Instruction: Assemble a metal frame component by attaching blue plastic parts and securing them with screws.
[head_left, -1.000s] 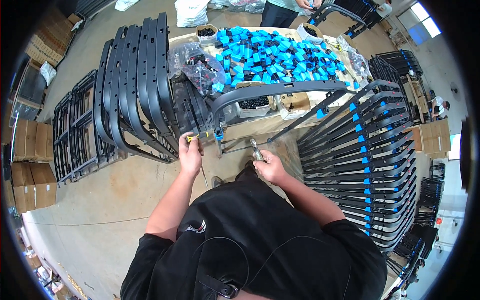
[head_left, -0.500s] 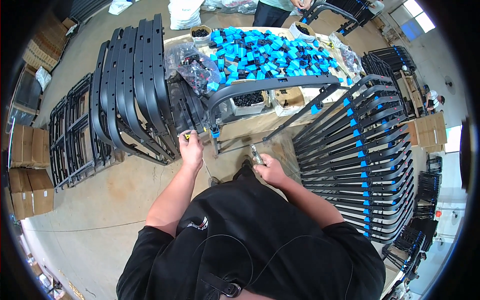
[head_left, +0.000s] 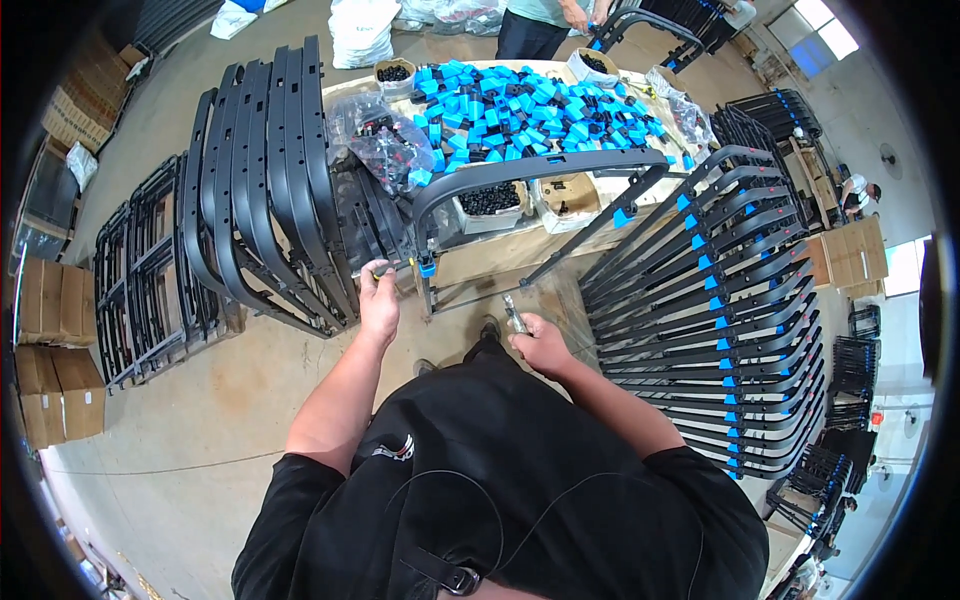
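Note:
My left hand is raised beside the near end of a curved black metal frame. Thumb and forefinger come together at the tips; whatever they pinch is too small to make out. In my right hand is a short silver metal hand tool, its narrow end pointing up and away from me. The curved frame stands in front of the table, with a blue block on its left leg and another blue block near its right side.
Blue and black blocks are heaped on the table, beside boxes of small black parts and a clear plastic bag. Black frames stand stacked at left and in a row at right. Another person stands behind the table.
My left hand has shifted slightly left, and its fingers are more extended; the yellow-and-black thing seen in it before is now mostly hidden. My right hand still holds the tool.

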